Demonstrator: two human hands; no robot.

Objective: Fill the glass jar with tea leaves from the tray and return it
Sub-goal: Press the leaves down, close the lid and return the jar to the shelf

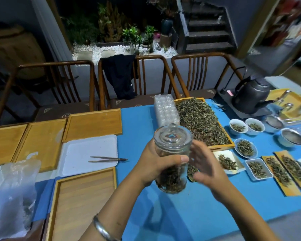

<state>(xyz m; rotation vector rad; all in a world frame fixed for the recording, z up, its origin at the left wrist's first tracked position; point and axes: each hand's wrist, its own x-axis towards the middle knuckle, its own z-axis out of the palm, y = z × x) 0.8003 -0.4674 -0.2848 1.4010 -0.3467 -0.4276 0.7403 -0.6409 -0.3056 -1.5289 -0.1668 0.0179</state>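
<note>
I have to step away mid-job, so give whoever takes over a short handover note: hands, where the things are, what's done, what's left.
Left hand: wrapped around the glass jar, holding it above the blue table.
Right hand: open, blurred, beside the jar; contact unclear.
Jar: glass lid on, tea leaves only in the lower part.
Tray of tea leaves: just behind the jar, still heaped.
Done: some leaves are in.
Left: judge whether that fill is enough, top up if not, then return the jar.

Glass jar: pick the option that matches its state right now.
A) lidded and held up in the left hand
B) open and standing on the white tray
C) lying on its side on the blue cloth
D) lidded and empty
A: the glass jar, partly filled with tea leaves, has its lid on, and the left hand wraps around it above the table.
</note>
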